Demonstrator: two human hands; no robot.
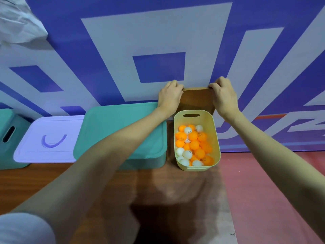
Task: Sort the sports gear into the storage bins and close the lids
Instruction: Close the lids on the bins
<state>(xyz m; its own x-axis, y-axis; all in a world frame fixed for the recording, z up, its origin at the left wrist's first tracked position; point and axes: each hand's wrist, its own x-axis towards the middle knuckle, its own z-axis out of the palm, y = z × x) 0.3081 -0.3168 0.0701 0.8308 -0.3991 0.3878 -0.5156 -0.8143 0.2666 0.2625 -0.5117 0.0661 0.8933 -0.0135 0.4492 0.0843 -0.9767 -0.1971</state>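
Closing step pending: brown lid (196, 98) was held at both upper corners behind the open yellow bin (197, 166).

Nearest, a dark wood-grain table (52, 182) was seen, with red floor (272, 191) to its right. On the table, the yellow bin, smooth plastic with rounded corners and a slot handle, was loaded with glossy orange and white ping-pong balls (192, 145), so sorting there was judged done. Just left of it a teal bin (121, 134) was already lidded, then a lilac lid (49, 140) with a U-shaped recess. Behind the yellow bin the flat, matte brown lid was stood upright against the blue-and-grey patterned wall (123, 41). It was pinched by the left hand (169, 97) and right hand (224, 95), fingers curled over its top edge, hands apart, presumably for an even lift onto the bin.
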